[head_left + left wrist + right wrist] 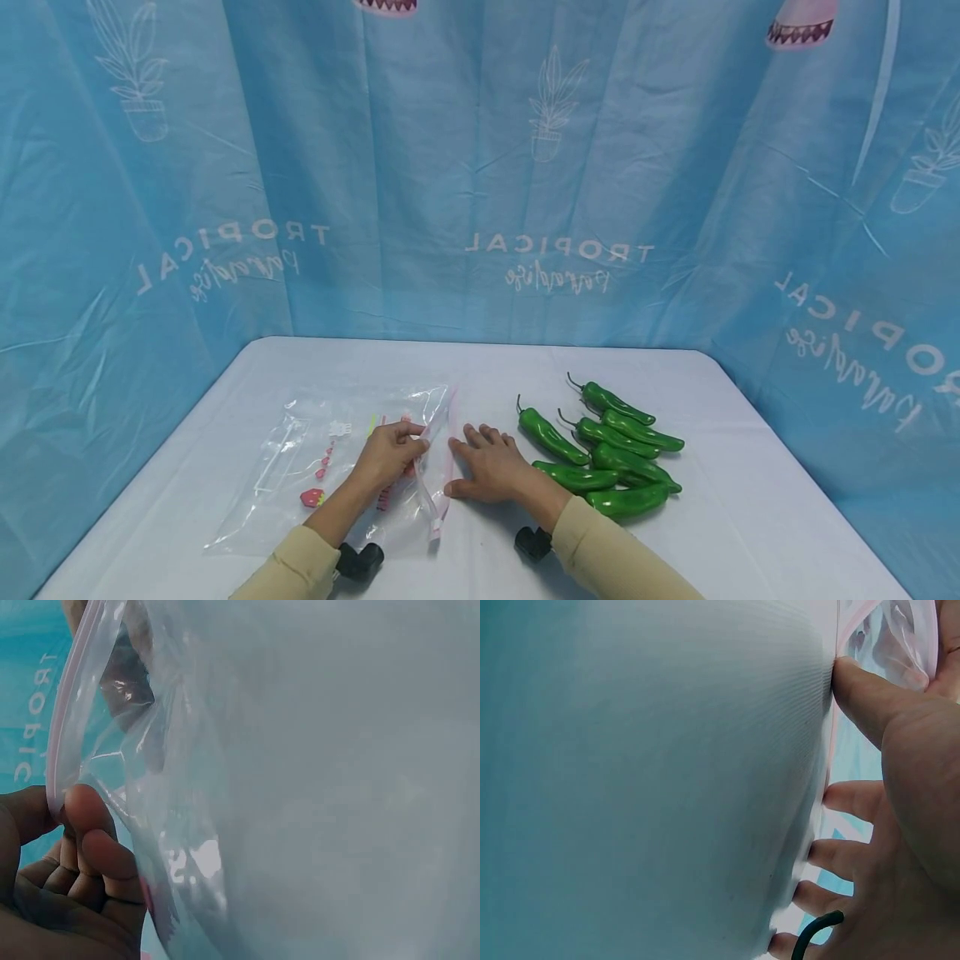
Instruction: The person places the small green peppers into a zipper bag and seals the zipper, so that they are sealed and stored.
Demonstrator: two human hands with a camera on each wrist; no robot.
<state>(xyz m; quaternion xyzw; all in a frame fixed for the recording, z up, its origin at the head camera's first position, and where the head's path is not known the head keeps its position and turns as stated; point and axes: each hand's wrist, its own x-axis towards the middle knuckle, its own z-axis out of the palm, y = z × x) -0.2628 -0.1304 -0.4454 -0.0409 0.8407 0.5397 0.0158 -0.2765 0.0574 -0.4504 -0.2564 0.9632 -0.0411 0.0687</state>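
A clear zip bag (277, 467) with pink and red prints lies on the left half of the table, its pink-edged mouth toward the right. My left hand (390, 454) pinches the upper lip of that mouth between thumb and fingers, lifting it; the left wrist view shows the pink zip strip (64, 727) at the fingertips. With fingers spread, my right hand (491, 467) presses down at the lower edge of the mouth. In the right wrist view its thumb (870, 694) touches the bag's edge. Several green peppers (633, 462) lie just right of the right hand.
The table (750, 533) has a white cover. Blue printed curtains (480, 183) surround its back and sides. A black wrist mount (360, 562) sits under the left wrist and another (532, 543) under the right. A pepper stem (814, 930) crosses the right wrist view.
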